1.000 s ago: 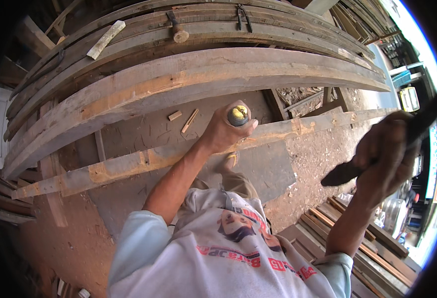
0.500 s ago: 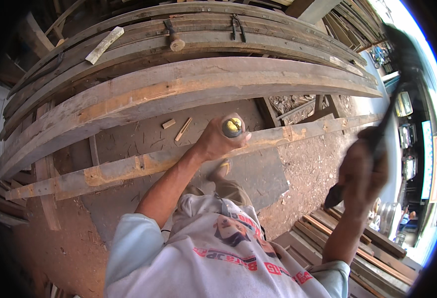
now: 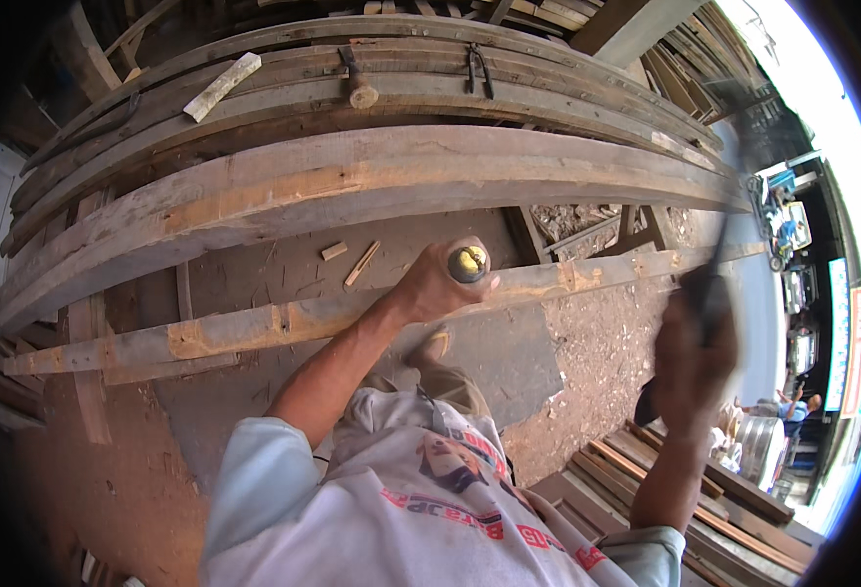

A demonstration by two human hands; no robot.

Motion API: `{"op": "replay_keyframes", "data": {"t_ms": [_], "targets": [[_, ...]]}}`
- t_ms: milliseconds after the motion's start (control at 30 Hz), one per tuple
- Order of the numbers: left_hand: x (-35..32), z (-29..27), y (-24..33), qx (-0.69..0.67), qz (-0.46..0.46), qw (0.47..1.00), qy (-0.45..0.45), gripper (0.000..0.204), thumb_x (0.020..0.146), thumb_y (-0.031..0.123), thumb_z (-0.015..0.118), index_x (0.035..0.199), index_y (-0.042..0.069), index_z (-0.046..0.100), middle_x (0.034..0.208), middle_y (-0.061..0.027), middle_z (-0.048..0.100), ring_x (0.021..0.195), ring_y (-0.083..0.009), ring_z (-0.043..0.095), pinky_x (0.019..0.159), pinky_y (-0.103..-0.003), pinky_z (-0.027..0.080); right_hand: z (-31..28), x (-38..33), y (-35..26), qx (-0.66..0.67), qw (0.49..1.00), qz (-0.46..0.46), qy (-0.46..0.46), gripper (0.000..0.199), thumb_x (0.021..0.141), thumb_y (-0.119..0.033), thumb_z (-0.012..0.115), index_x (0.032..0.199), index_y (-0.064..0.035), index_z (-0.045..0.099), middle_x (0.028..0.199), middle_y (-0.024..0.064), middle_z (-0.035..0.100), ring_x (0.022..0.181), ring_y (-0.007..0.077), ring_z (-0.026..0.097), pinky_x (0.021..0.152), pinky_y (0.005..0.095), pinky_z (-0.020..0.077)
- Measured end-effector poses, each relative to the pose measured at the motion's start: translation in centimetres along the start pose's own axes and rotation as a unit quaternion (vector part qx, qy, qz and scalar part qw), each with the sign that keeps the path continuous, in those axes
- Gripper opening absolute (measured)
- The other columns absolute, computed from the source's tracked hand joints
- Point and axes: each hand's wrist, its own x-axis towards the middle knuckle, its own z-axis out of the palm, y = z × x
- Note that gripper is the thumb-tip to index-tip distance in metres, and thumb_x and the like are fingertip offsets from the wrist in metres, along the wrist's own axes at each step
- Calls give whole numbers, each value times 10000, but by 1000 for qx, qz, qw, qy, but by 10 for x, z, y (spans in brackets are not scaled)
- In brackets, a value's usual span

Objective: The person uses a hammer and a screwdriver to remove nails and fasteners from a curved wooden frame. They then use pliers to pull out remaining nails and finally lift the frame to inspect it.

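My left hand (image 3: 440, 286) is wrapped round an upright chisel (image 3: 470, 262), seen end-on with its battered yellow handle top and dark rim facing up. The hand is over a long, narrow timber beam (image 3: 205, 338) with several pale cut patches; the chisel's blade is hidden beneath it. Out to the right, my right hand (image 3: 697, 357) grips a dark-handled hammer (image 3: 721, 235), raised and apart from the chisel. Motion smears both, and the hammer's head is hard to make out.
Beyond lies a thick timber beam (image 3: 382, 161). Behind it, stacked planks carry a second hammer (image 3: 360, 90), pincers (image 3: 479, 72) and a whitish wood offcut (image 3: 223, 86). Small wood scraps (image 3: 363, 263) lie on the ground. More boards (image 3: 704, 509) are at lower right; a person (image 3: 793, 408) and vehicles are outside.
The raised hammer has swung, its head moving leftward and my right hand shifting slightly left. My left hand keeps its grip on the chisel. The whole view has shifted a little.
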Motion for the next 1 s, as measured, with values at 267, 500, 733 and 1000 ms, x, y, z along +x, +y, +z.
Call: {"op": "replay_keyframes", "data": {"t_ms": [267,500,733,1000], "targets": [[2,-1,3,10,-6,1000,-28,262,845,200,832,937,33,654,808,-85,690,724,-196,613,698,-389,527,33,-37,56,-322,899,-9,-296,241,1022,-147,587,1166,4,465,776,286,682,706,529,662,624,598,514],[-2,1,24,15,-19,999,-41,194,875,127,802,826,52,630,697,-36,602,647,-119,545,622,-367,487,35,-49,50,-44,956,173,-232,243,1012,-243,624,1122,-62,505,802,288,661,790,533,658,697,574,504],[5,-1,-5,-82,19,995,-61,207,866,109,775,889,67,573,818,-6,559,731,-105,548,694,-283,483,89,-100,118,81,956,258,-117,298,1043,-285,627,1091,-23,495,736,213,631,695,397,660,678,509,503],[5,3,16,-128,-52,989,-46,135,950,99,685,899,61,566,779,-20,540,638,-90,578,590,-272,488,127,-134,160,105,955,256,-104,371,1054,-364,607,1032,-9,501,849,283,522,842,459,550,783,539,427]]}}
